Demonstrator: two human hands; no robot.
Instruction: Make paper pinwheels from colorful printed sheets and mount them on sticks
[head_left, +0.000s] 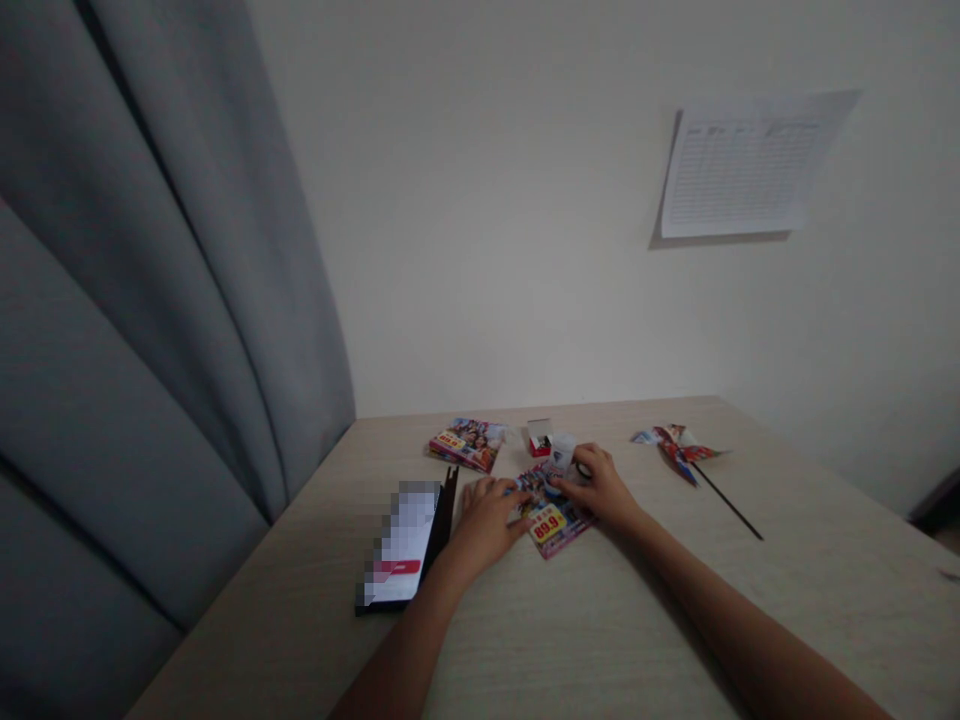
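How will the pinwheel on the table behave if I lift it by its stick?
It will probably feel very light: the pinwheel looks like thin printed sheet on a slim black stick. The vanes may crease easily, and the head, at the stick's end, may swing.

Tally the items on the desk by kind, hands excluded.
Printed flyers: 2
Phone: 1
Small red-and-white box: 1
Clear plastic cup: 1
Pinwheel: 1
Total: 6
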